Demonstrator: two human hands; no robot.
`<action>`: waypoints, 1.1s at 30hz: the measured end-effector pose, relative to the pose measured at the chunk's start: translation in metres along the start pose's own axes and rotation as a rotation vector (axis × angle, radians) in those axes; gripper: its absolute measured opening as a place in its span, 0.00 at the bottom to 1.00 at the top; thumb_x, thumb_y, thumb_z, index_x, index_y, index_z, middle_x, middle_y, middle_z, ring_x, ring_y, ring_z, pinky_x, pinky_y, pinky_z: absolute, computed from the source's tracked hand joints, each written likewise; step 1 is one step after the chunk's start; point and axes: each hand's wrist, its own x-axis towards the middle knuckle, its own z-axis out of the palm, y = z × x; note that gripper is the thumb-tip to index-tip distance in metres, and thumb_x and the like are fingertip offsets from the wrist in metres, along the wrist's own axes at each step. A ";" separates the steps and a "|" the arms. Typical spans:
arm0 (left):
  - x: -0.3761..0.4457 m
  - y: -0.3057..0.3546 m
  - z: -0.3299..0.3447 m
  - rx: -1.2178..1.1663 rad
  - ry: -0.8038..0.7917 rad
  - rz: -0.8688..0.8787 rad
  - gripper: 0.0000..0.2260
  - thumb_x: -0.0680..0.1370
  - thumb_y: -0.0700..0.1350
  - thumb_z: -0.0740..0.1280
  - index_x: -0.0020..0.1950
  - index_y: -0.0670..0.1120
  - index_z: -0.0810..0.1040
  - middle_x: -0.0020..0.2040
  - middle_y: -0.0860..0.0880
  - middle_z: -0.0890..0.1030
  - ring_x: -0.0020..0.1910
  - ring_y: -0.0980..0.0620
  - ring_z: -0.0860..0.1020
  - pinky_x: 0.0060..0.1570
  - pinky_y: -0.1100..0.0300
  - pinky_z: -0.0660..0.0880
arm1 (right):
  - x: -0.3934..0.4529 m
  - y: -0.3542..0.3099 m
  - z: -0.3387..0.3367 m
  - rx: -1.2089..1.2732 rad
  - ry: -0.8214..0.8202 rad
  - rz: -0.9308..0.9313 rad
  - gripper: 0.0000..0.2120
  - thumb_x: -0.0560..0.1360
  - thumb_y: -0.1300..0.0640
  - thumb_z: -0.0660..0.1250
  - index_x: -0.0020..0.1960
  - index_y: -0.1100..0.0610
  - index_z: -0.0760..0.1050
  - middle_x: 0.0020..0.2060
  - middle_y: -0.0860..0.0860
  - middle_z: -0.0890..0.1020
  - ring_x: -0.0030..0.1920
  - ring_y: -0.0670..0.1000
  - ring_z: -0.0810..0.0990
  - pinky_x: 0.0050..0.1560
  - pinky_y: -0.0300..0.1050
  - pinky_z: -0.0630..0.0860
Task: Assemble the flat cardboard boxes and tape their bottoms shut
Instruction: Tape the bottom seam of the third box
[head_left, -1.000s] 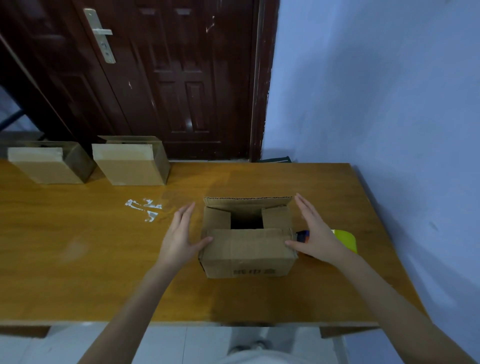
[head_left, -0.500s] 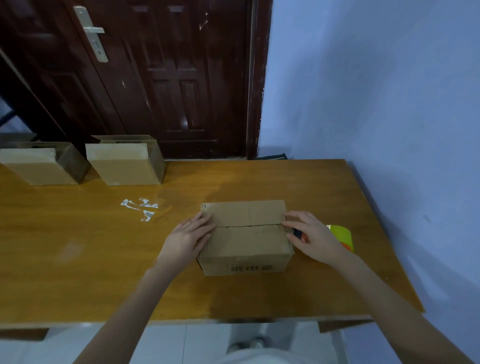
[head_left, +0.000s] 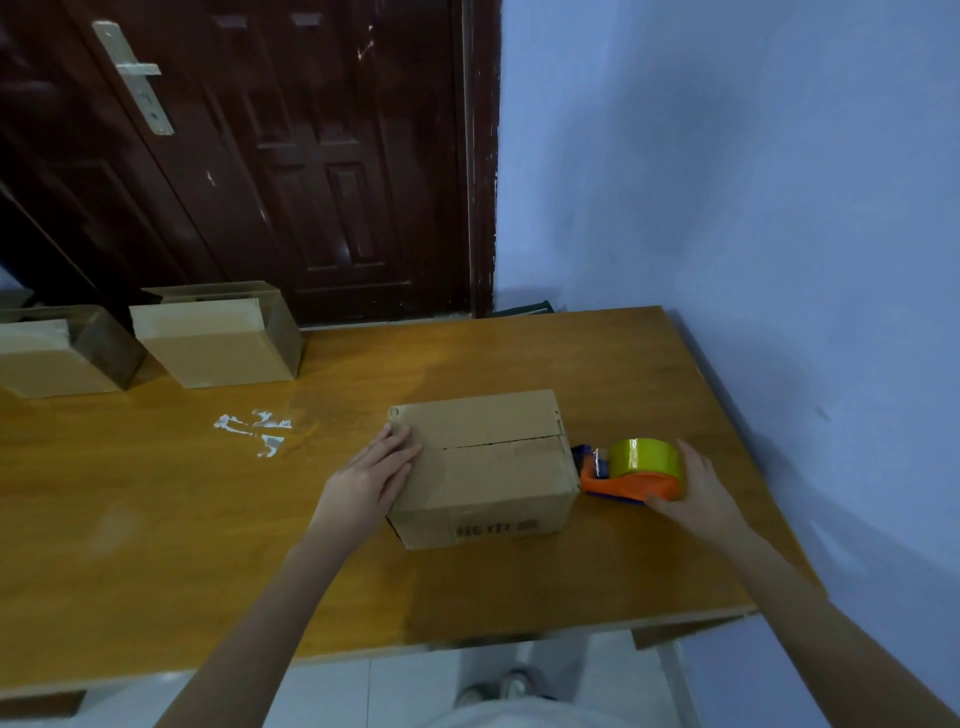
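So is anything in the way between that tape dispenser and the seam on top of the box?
Nothing visible. The tape dispenser, held by the right hand, sits beside the box; its seam lies bare.

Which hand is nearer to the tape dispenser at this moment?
Right. The right hand is wrapped round the tape dispenser, beside the box. The left hand rests on the cardboard box, on its far side from the dispenser.

- A single head-worn view looks forward and steeply down over the table (head_left: 156, 545), near enough that both forearms reach in from the bottom edge.
- It faces a dark door (head_left: 291, 156) and a blue wall (head_left: 753, 182) beyond the fingers (head_left: 400, 441).
- The floor (head_left: 332, 696) shows nearest.
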 end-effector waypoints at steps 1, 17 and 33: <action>0.001 0.000 0.000 -0.008 -0.004 -0.004 0.23 0.79 0.56 0.50 0.65 0.50 0.77 0.70 0.53 0.72 0.71 0.55 0.64 0.64 0.56 0.68 | 0.002 0.003 0.005 0.030 -0.004 0.024 0.47 0.69 0.53 0.75 0.77 0.55 0.49 0.72 0.59 0.60 0.68 0.59 0.68 0.61 0.54 0.70; -0.002 0.010 -0.013 0.017 0.011 -0.033 0.24 0.81 0.59 0.49 0.70 0.51 0.71 0.71 0.54 0.70 0.73 0.55 0.63 0.68 0.50 0.66 | 0.021 0.010 0.027 0.491 0.158 0.310 0.23 0.76 0.67 0.64 0.69 0.66 0.64 0.60 0.64 0.74 0.55 0.61 0.75 0.40 0.44 0.73; 0.042 0.088 -0.031 0.027 0.116 0.143 0.25 0.77 0.59 0.57 0.72 0.53 0.67 0.73 0.56 0.65 0.74 0.57 0.58 0.70 0.53 0.58 | 0.010 -0.026 -0.077 0.554 0.478 -0.012 0.12 0.72 0.62 0.68 0.52 0.67 0.75 0.42 0.57 0.76 0.44 0.53 0.74 0.40 0.41 0.63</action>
